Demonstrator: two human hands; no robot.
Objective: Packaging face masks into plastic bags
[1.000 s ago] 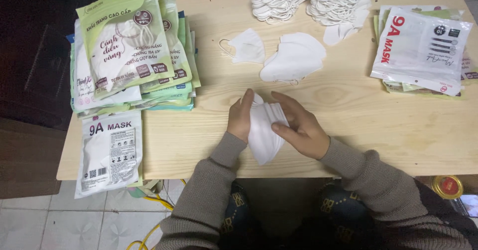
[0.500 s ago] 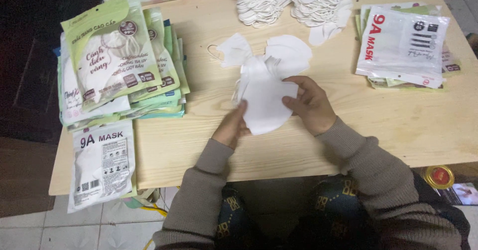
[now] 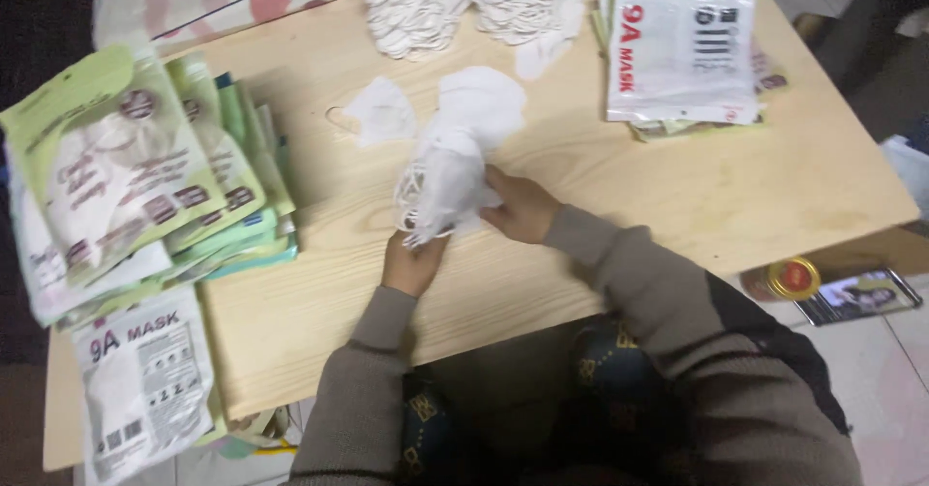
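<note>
A small stack of white face masks [image 3: 443, 181] with dangling ear loops is held over the middle of a light wooden table [image 3: 619, 205]. My left hand [image 3: 411, 261] grips its lower end from below. My right hand [image 3: 521, 205] holds its right side. Just beyond the stack lie a white mask pile [image 3: 482, 104] and a single white mask [image 3: 380, 111], flat on the table.
A fanned pile of green mask pouches [image 3: 135, 176] sits at the left, with a white pouch [image 3: 145, 379] overhanging the near left edge. White pouches [image 3: 682, 55] are stacked at the far right. Two heaps of loose masks [image 3: 464, 2] lie at the far edge. A yellow-red lid [image 3: 794, 278] is on the floor.
The mask stack was lifted and moved away from me toward the masks lying on the table. It now stands more on edge. My left hand slid to its lower end.
</note>
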